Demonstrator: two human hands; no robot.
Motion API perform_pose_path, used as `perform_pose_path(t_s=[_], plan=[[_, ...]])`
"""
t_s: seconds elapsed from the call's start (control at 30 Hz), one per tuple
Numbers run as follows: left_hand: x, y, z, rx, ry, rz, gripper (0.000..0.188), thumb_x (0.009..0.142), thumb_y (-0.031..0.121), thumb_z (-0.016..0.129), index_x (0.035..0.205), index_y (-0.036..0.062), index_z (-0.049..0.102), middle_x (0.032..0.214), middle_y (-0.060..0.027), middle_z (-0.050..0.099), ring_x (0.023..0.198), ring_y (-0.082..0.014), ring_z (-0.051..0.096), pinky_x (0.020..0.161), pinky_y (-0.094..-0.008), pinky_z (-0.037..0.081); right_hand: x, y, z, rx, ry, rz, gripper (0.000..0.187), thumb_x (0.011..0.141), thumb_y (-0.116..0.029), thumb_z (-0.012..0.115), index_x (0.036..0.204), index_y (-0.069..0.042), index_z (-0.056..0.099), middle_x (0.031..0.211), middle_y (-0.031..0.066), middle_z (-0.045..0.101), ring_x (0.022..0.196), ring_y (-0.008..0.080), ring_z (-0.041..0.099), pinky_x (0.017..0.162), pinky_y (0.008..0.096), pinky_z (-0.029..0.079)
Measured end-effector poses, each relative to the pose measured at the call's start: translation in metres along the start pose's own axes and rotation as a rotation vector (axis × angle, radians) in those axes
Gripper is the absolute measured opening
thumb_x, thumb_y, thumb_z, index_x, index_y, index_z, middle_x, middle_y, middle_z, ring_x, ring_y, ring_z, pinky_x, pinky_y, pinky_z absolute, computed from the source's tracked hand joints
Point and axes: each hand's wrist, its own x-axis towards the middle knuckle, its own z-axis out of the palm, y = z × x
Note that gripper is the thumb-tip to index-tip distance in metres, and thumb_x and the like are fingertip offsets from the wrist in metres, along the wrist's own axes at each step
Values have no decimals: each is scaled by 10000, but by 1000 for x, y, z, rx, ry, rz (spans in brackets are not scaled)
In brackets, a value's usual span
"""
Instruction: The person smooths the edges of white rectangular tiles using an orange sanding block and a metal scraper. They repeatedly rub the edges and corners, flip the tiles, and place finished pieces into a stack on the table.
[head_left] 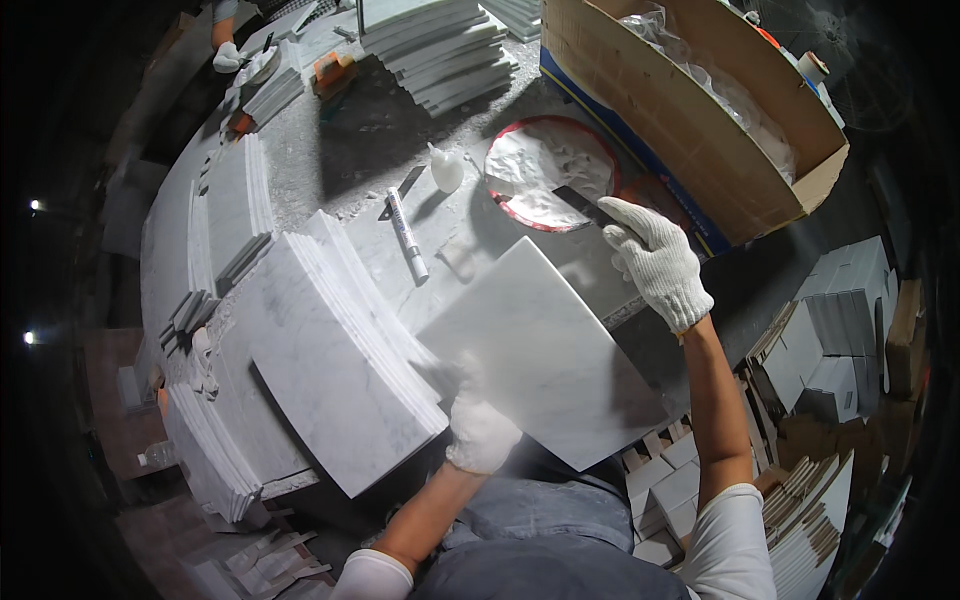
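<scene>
Slabs [335, 360] crowd the dusty worktable [300, 190] near a carton [640, 100].

Open cardboard box [645, 125], clear plastic [735, 85] inside, stands just beyond the right hand [655, 265]. White marker pen [408, 237] and small white bottle [447, 170] observed left of that hand. White cartons [850, 300] stacked to its right; brown carton [906, 340] farther right

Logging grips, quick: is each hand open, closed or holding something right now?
Left hand: closed, holding a tile by its edge.
Right hand: closed, holding a scraper.
</scene>
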Motion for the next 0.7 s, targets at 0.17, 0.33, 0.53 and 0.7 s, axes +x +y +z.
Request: perform_pose_path(t_s=[0.17,0.33,0.53,0.7], plan=[[1,3,-5,-8,99,2,660,1017,633,529,1373,82,597,1326,-48,645,1186,-225,578,1028,-344,460,9,-14,7,-141,-3,-64,276,961,-161,735,1223,-74,741,948,24,740,654,65,612,625,245,514],[2,3,-10,-9,274,5,682,980,641,584,1425,127,535,1421,-78,563,1294,-315,514,1105,-494,409,17,-17,16,-193,20,-28,250,954,-177,743,1177,-64,756,948,49,758,651,81,639,640,252,525],[5,-2,-22,119,320,60,686,978,633,596,1441,131,524,1433,-76,557,1307,-319,508,1123,-499,398,25,-18,21,-212,-14,11,263,947,-179,750,1180,-59,754,952,53,766,654,85,646,639,247,527],[6,-4,-18,60,310,98,713,965,624,626,1454,119,507,1429,-79,550,1314,-322,498,1128,-507,391,27,-16,23,39,-87,146,281,971,-215,733,1191,-41,751,916,24,753,651,71,627,590,239,511]])
